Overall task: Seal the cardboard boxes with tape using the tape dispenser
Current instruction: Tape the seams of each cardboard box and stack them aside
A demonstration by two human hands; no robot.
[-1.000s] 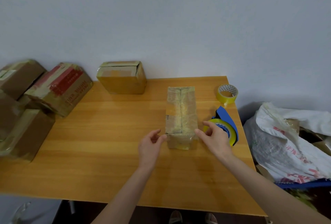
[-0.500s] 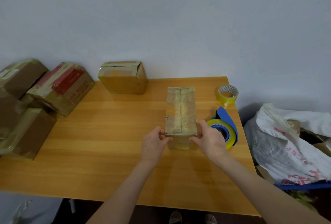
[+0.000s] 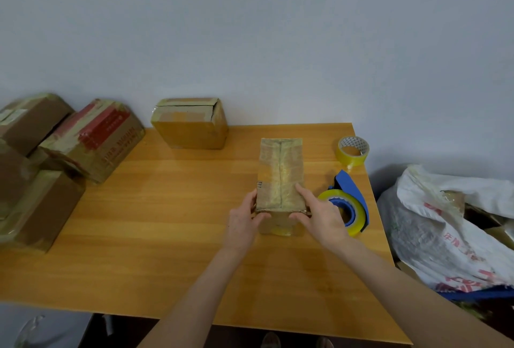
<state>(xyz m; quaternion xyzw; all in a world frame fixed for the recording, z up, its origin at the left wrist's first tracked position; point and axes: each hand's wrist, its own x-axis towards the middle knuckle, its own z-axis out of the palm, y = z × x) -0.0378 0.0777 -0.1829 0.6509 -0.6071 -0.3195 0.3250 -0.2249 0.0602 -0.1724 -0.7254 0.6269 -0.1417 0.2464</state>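
Observation:
A narrow cardboard box (image 3: 280, 169), its top covered in tape, stands on the wooden table (image 3: 172, 208) right of centre. My left hand (image 3: 242, 219) grips its near left corner, thumb on the front face. My right hand (image 3: 319, 218) grips the near right corner, index finger lying on the taped top. Just right of that hand lies the blue tape dispenser (image 3: 351, 203) with a yellow roll on it. A spare yellow tape roll (image 3: 352, 150) sits near the table's far right corner.
Another cardboard box (image 3: 190, 123) stands at the back by the wall. Several taped boxes (image 3: 66, 150) are piled at the left end of the table. A white plastic sack (image 3: 445, 225) with cardboard scraps sits beyond the table's right edge.
Both hands closed in from beside the box onto its near corners. My right hand left the dispenser's side and its finger now lies on the top. The box has not moved.

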